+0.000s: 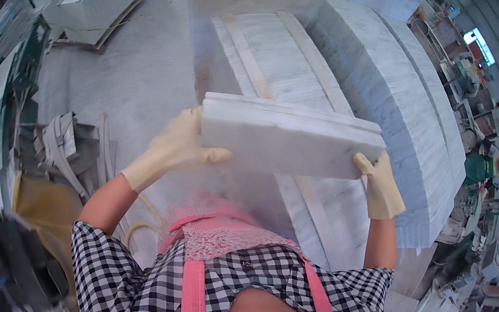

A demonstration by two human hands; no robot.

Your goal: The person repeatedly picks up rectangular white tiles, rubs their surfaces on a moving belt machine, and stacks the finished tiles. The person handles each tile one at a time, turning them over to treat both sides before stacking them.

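Observation:
Between my two gloved hands hangs a long white-grey marble slab [285,135], tilted so that its right end is lower. My left hand [174,144], in a cream rubber glove, grips the slab's left end with the thumb along its near face. At the lower right end, my right hand [381,185] wears the same kind of glove and holds the corner, its thumb on the near face. Fingers behind the slab are hidden. Beneath and beyond the slab stands a stack of similar marble pieces [273,50] with pale strips laid across it.
A second marble stack [369,56] rises to the right. Top left, a pale block [96,15] rests on a pallet. Scrap strips [60,147] lie left beside a yellow sheet [46,210]. A co-worker in green [478,168] is at the far right. Dust hazes the air.

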